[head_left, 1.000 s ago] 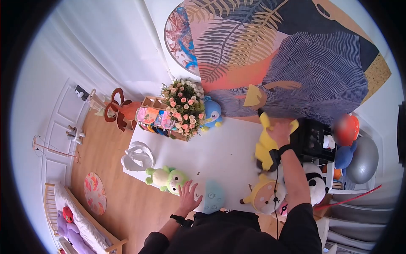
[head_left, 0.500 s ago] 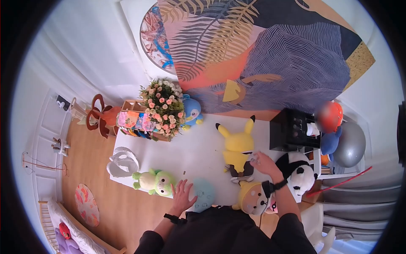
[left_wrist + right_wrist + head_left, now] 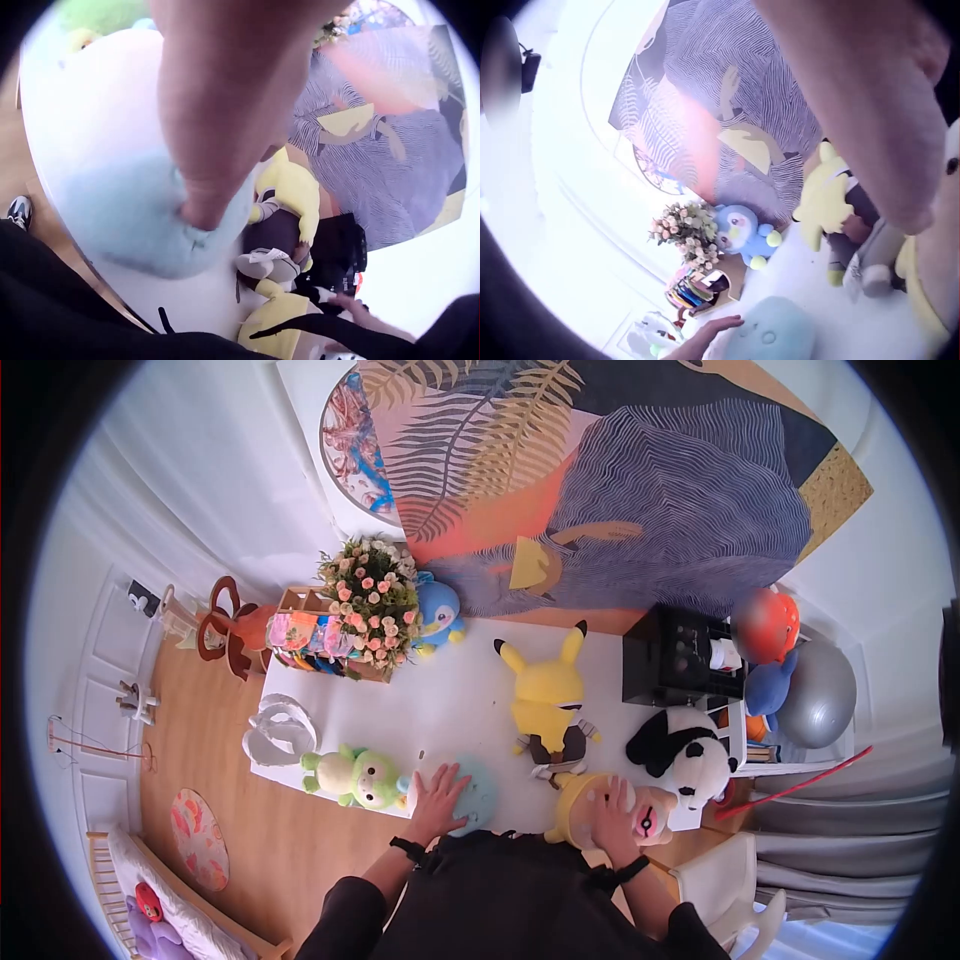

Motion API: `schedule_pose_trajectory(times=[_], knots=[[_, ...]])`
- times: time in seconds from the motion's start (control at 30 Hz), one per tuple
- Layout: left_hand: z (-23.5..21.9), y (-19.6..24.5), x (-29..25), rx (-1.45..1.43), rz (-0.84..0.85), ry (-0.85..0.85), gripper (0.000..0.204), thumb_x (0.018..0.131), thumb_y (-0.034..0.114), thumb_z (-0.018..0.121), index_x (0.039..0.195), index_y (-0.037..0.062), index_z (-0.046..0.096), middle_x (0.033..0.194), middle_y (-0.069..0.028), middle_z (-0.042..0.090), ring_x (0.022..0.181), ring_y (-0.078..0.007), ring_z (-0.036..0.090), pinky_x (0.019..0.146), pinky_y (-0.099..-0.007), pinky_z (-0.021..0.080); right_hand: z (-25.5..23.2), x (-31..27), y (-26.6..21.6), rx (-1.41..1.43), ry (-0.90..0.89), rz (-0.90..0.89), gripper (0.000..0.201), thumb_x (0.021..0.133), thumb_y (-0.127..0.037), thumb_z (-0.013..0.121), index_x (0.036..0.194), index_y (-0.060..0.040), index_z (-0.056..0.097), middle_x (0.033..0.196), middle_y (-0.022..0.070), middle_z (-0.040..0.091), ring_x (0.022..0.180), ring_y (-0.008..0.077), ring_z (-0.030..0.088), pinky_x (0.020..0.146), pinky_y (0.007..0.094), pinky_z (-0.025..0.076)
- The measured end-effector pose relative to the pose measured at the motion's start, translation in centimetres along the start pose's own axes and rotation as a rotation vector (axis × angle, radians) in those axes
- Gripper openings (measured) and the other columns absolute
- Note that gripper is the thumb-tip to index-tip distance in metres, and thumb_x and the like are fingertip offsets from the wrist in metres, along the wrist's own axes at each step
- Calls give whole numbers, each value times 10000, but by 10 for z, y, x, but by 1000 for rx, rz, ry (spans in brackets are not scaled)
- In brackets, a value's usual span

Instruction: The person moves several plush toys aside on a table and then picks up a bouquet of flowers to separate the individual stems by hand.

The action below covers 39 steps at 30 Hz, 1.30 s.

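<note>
My left hand (image 3: 437,800) rests with spread fingers on a pale teal plush toy (image 3: 480,800) at the table's front edge. The left wrist view shows that hand (image 3: 206,202) touching the soft teal plush (image 3: 135,225). Over to the right, my right hand (image 3: 613,822) lies with extended fingers across a dog plush in a yellow hood (image 3: 572,810), hiding much of its face. Just beyond is a yellow Pikachu plush (image 3: 548,695) in dark clothes, lying with its ears pointing away. A green-hooded plush (image 3: 370,778) lies left of my left hand.
A panda plush (image 3: 690,755) and a black box (image 3: 665,655) stand at the right of the white table (image 3: 455,705). Flowers (image 3: 370,600), a blue penguin plush (image 3: 438,610) and a white looped object (image 3: 280,730) are on the left. A chair (image 3: 720,875) stands front right.
My right hand has let go of the Pikachu plush, now lying mid-table, and has come back to the hooded dog plush. My left hand has shifted onto the teal plush.
</note>
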<state>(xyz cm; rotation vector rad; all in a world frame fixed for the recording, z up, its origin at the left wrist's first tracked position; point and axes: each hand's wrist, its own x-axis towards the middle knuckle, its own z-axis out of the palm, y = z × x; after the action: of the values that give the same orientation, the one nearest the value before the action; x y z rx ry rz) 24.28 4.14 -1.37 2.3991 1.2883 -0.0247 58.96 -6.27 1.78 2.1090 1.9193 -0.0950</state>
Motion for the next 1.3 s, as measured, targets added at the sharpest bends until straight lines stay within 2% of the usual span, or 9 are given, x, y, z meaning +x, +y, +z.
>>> schedule_pose_trajectory(times=[0.03,0.27,0.37,0.47,0.53,0.8,0.9,1.13,1.3], knots=[[0,2,0,22,28,46,825,642,400,749,1351,184,386,1458,-97,289,1377,-301,218,1034,-693,154,4,11,1,-117,131,-50,856,691,-323,744,1393,-105,305,1471,232,200,1360,421,200,1023,659,206],[-1,4,-18,-41,-102,14,740,693,330,723,1347,209,398,1445,-74,300,1370,-300,230,1027,-689,183,11,163,-23,1004,285,229,977,678,-380,770,1389,18,231,1387,285,301,1264,474,313,1079,459,270],[-3,4,-29,-58,-56,-23,679,690,329,726,1295,211,438,1405,-65,348,1350,-300,270,1017,-657,247,25,190,-41,980,120,103,1016,672,-397,766,1430,-55,184,1386,233,321,1266,418,335,1057,564,256],[0,-2,-36,-133,-75,12,609,692,322,719,1239,198,484,1348,-56,404,1308,-295,334,1009,-618,284,-15,176,-80,614,-14,330,1037,645,-380,780,1453,-150,171,1391,155,351,1300,335,321,999,691,225],[1,-1,-43,-120,-87,72,529,703,304,707,1182,171,527,1247,-50,490,1236,-280,417,990,-564,325,-14,171,-91,499,31,95,1035,633,-409,776,1453,-210,177,1382,99,376,1305,287,321,941,764,191],[5,-11,-56,-277,-168,112,390,734,254,680,1086,122,579,1021,-81,582,989,-288,550,801,-442,458,-31,135,-104,612,-200,-212,783,679,-382,756,1346,-202,388,1264,107,478,1210,285,444,955,637,323],[5,-17,-58,-277,-138,162,363,738,242,680,1062,115,579,1001,-84,580,965,-303,552,754,-440,470,-53,94,-58,530,-230,-128,659,671,-358,744,1248,-174,485,1280,91,488,1185,284,463,887,565,388],[-5,-18,-50,-245,-168,194,356,729,229,685,1052,121,580,1028,-69,564,997,-284,532,806,-433,427,-28,-2,22,217,-273,92,1049,461,-284,857,1381,-201,361,1457,188,253,1327,414,268,981,624,339],[-16,-29,-41,-185,-248,230,371,719,232,691,1059,133,582,1052,-61,554,1037,-283,510,856,-442,407,-4,-2,22,261,-105,115,977,568,-250,809,1405,-148,314,1489,197,170,1350,436,200,1005,637,278]])
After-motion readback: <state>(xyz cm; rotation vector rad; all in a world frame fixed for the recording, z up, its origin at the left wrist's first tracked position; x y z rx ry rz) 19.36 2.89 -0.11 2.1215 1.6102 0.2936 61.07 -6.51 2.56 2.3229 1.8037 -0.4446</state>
